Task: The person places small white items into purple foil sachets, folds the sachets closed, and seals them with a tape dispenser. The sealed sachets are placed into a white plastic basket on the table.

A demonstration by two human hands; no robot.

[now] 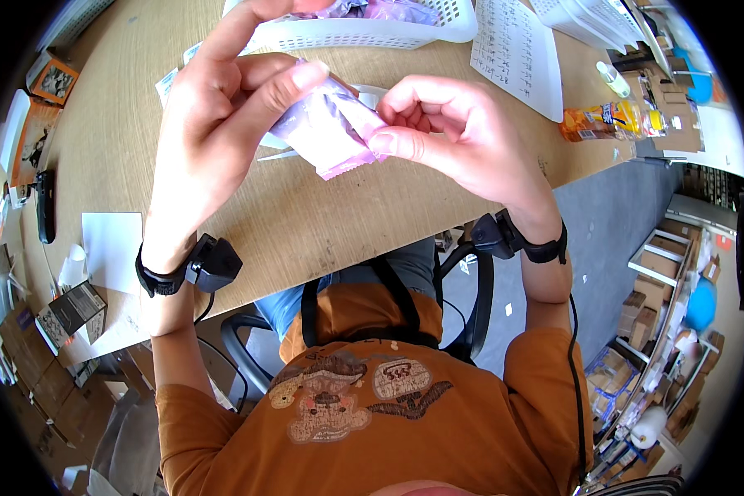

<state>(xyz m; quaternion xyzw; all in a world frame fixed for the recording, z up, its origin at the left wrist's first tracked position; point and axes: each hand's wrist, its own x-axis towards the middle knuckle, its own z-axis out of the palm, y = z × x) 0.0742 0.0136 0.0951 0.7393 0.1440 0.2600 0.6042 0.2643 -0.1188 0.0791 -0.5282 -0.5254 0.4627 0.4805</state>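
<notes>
A small shiny purple and white foil packet (pixel 328 133) with a serrated lower edge is held between both hands above the wooden table (pixel 322 217). My left hand (pixel 242 99) pinches its upper left side with thumb and fingers. My right hand (pixel 440 127) grips the right corner between thumb and forefinger. Behind the packet, partly hidden, lie some white items on the table. Just beyond the hands, a white perforated plastic basket (pixel 372 38) holds more purple packets.
A handwritten paper sheet (pixel 518 62), an orange drink bottle (pixel 607 121) and a small bottle (pixel 612 79) are at the right. On the left are a black box (pixel 77 310), white paper (pixel 113 248) and a black handheld device (pixel 45 208).
</notes>
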